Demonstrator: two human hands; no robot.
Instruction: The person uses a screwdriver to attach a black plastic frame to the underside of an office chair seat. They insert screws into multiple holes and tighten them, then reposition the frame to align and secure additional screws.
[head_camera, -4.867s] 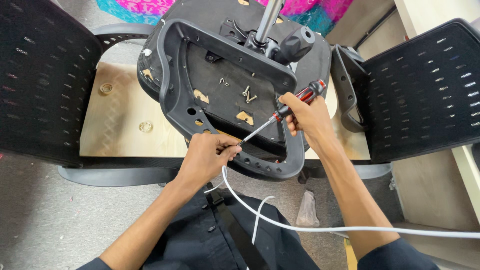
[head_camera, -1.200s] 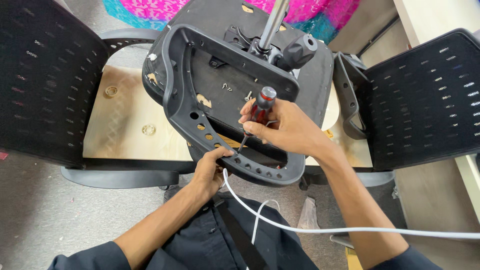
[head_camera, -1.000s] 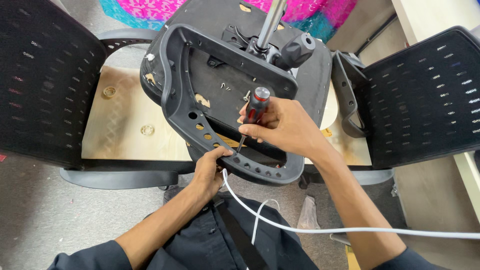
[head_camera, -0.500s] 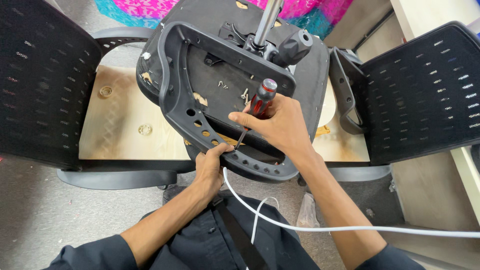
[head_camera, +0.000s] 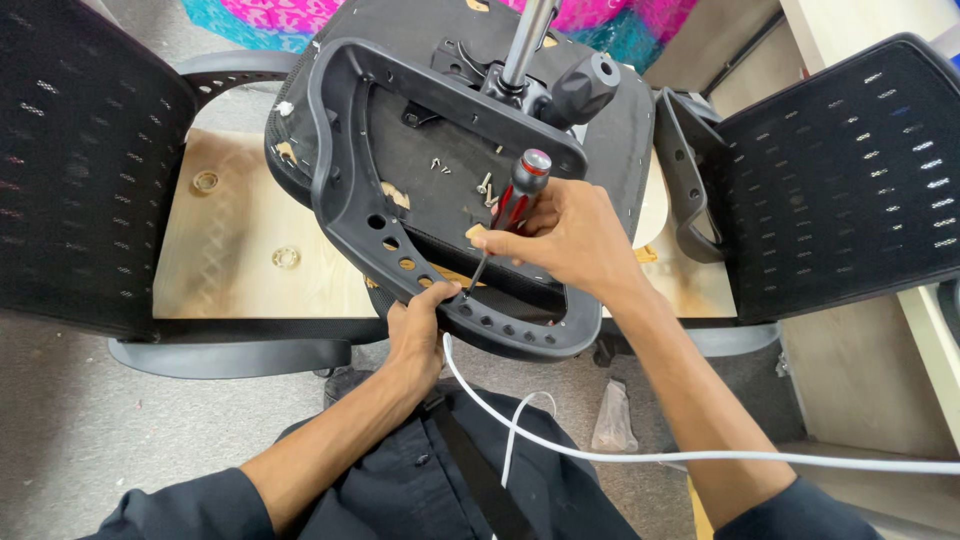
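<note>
At the near rim of the upturned chair seat, your right hand (head_camera: 570, 235) is closed around a screwdriver (head_camera: 508, 212), fingers wrapped over its red and black handle with the grey cap standing up clear of your knuckles. The thin shaft runs down and to the left from your grip, and its tip meets the black plastic frame (head_camera: 340, 190) just above your other thumb. Your left hand (head_camera: 422, 325) comes up from below and grips the lower edge of that frame, fingers curled under it and the thumb pressed on top beside a row of round holes; it holds the frame and nothing else that can be seen.

The frame is a looped black moulding lying on the underside of the seat (head_camera: 620, 130), whose black fabric shows a few light wooden patches. A handful of loose screws (head_camera: 485, 183) lie on the seat inside the loop, just beyond the screwdriver's cap. Further up, a metal column (head_camera: 527, 38) rises from the seat's centre with a black knob (head_camera: 585, 85) just to its right.

A white cable (head_camera: 600, 452) trails from near your left wrist across your dark shirt and away to the right. Two black mesh chair backs (head_camera: 850, 170) flank the seat on either side, over pale wooden boards (head_camera: 240, 250) and a grey floor.
</note>
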